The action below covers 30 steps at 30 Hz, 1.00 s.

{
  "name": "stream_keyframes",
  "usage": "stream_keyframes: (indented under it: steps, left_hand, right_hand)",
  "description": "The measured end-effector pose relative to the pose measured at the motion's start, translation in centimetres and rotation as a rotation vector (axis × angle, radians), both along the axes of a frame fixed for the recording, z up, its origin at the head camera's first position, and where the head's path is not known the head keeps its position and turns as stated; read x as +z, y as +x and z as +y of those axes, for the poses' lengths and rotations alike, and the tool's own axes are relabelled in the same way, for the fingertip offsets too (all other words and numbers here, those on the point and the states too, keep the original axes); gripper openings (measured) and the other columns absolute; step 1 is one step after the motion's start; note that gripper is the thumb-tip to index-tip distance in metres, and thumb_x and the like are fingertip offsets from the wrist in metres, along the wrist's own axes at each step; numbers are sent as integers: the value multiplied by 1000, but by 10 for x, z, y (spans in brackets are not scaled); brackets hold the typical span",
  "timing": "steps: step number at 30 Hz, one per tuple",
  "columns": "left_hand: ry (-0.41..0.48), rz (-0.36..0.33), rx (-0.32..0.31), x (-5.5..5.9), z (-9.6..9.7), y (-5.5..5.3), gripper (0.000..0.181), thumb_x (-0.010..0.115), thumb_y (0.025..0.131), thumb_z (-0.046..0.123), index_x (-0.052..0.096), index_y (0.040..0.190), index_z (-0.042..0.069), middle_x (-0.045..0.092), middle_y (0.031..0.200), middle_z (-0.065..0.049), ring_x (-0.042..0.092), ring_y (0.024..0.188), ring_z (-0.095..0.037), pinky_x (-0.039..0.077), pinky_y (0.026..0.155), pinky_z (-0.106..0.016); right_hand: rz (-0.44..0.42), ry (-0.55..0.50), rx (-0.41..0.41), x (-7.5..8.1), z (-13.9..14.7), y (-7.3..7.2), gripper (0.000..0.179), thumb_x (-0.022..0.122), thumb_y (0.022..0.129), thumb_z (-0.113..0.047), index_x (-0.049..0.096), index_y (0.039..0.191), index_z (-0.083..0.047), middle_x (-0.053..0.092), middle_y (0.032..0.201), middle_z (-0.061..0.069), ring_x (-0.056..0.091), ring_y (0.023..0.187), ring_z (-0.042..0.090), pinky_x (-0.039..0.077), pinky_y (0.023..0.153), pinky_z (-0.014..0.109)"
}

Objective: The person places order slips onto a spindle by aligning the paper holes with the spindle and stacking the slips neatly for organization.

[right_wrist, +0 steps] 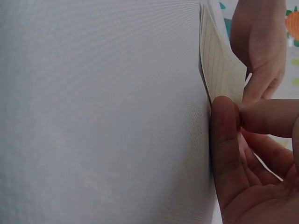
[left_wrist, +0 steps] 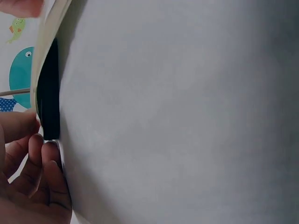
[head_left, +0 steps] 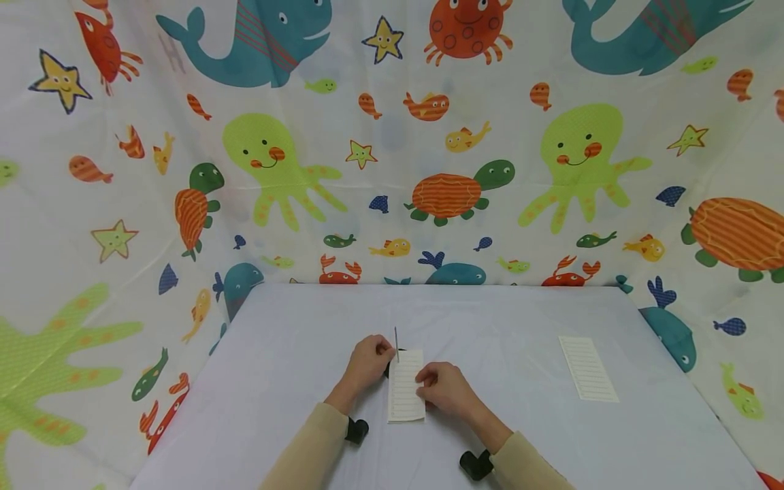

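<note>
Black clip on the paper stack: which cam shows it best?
Left wrist view: the black clip fills the frame edge-on, clamped on the paper stack, left hand beside it. Head view shows only a dark sliver. Right wrist view: hidden behind the paper.

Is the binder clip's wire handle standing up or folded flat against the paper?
Standing up: the thin wire handle rises above the paper stack by the left hand.

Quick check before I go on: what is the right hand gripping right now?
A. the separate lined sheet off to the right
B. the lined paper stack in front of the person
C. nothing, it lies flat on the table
B: the right hand pinches the edge of the cream lined paper stack between thumb and fingers; the other lined paper sheet lies untouched.
</note>
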<state>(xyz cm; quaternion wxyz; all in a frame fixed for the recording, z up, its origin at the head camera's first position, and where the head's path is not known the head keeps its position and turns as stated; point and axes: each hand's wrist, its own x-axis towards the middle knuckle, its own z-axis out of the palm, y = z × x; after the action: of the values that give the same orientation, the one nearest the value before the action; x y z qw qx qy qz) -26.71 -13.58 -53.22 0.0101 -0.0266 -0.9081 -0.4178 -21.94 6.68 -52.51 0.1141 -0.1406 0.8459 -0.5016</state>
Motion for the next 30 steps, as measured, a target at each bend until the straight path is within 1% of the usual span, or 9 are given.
stream_keyframes:
  steps: [6,12,17,22,24,27,30]
  left_hand:
    - [-27,10,10,-2,0,-1,9,69,93,14,67,86,9,58,76,0,53,69,-14,45,63,-31]
    - [-23,0,5,-1,0,-1,9,70,93,15,66,86,9,57,76,0,52,70,-15,45,64,-31]
    - [-8,-15,-2,-2,0,-3,9,70,94,15,66,87,9,57,77,0,52,71,-15,45,64,-31]
    - [-2,-23,3,-2,0,-3,8,71,93,14,65,92,8,56,80,-1,52,74,-17,44,66,-33]
    - [2,-22,7,-3,0,-3,8,71,92,13,66,95,8,56,83,-2,52,77,-18,45,69,-34]
    - [-4,-16,-10,-2,-1,-1,8,71,92,12,67,98,9,56,89,-2,52,82,-18,44,73,-34]
    - [-28,-9,-61,0,-4,2,7,71,92,10,68,98,9,55,94,-3,50,84,-18,43,73,-34]
  right_hand:
    - [0,11,7,-1,-1,0,13,73,84,1,68,96,0,56,73,2,56,56,12,51,52,28]
    - [5,9,12,-2,-1,0,13,73,84,1,68,96,1,56,74,2,57,57,13,51,52,28]
    - [-6,17,7,0,-1,0,13,73,85,1,68,96,0,56,75,3,56,59,13,52,53,29]
    - [-9,23,6,0,0,0,12,73,85,0,68,96,-1,56,75,3,56,60,13,52,54,28]
    - [-13,27,4,-1,-1,0,12,73,85,-1,68,96,-1,56,75,3,56,59,13,52,54,28]
    - [-26,32,-4,-2,-1,-1,12,73,85,-2,68,96,-1,56,75,3,57,58,13,52,54,27]
    - [-32,34,-8,-2,-1,-1,12,73,85,-2,68,96,-2,56,75,3,58,58,13,52,54,27]
